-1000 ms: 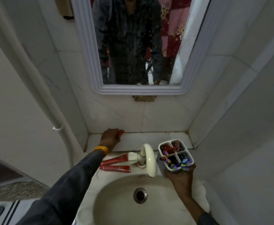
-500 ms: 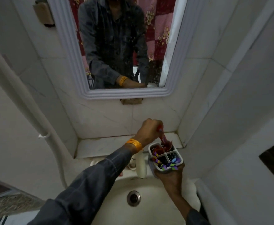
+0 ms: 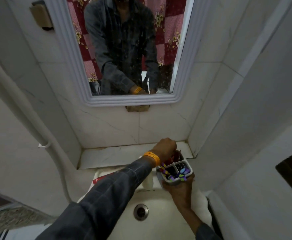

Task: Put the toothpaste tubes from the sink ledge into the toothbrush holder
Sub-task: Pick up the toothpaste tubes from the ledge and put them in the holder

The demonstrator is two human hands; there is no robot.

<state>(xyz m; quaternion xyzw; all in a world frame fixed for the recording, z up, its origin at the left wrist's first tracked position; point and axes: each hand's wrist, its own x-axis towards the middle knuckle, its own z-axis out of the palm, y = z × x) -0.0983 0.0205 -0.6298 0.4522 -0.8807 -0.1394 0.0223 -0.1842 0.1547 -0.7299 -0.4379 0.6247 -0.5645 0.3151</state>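
My right hand [image 3: 179, 189] grips a grey four-compartment toothbrush holder [image 3: 187, 168] from below, over the right side of the sink. Colourful toothbrush heads fill its front compartments. My left hand [image 3: 165, 148], with an orange wristband, is directly over the holder's back compartments, fingers closed on a red toothpaste tube [image 3: 177, 154] whose lower part is down inside a back compartment. Another red toothpaste tube [image 3: 101, 179] lies on the sink ledge at the left, mostly hidden by my left sleeve.
The white sink basin [image 3: 159, 227] with its metal drain [image 3: 140, 211] lies below. A white tap [image 3: 147, 183] stands left of the holder. A marble shelf [image 3: 117, 156] runs along the back wall under a framed mirror [image 3: 124, 99]. A white pipe [image 3: 43, 144] climbs the left wall.
My left hand picked a red tube off the back shelf at the left, carried it right to the holder, and has lowered it into a back compartment. The view tilted upward.
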